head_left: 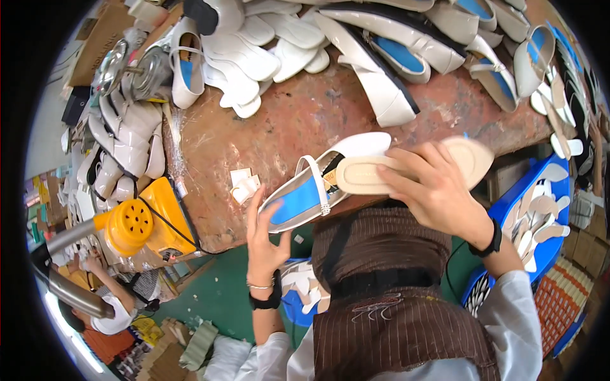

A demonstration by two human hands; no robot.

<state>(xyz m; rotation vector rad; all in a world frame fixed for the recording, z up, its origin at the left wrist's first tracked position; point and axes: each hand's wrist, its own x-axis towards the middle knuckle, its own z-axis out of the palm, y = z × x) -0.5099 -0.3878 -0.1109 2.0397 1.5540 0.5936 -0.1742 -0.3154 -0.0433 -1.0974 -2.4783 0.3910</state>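
My left hand (265, 244) is closed around the heel end of a white strapped flat shoe (298, 220), thumb below and fingers along the far side. Blue lining shows inside the shoe, and its pointed white toe lies to the right. My right hand (431, 184) grips a beige insole (357, 175) from above, with the fingers across its middle. The narrower end of this insole overlaps the shoe's opening; whether they touch I cannot tell. Its broad forepart, slightly blurred, sticks out right of my hand. Small white paper pieces (244, 184) lie on the table near my left fingertips.
Pale shoes (375, 82) and a pile of white insoles (241, 60) cover the far side of the worktable (210, 136). A yellow machine (166, 206) with a cord sits at its left edge. At right stands a blue bin (556, 171) of insoles. Another person (114, 311) is at lower left.
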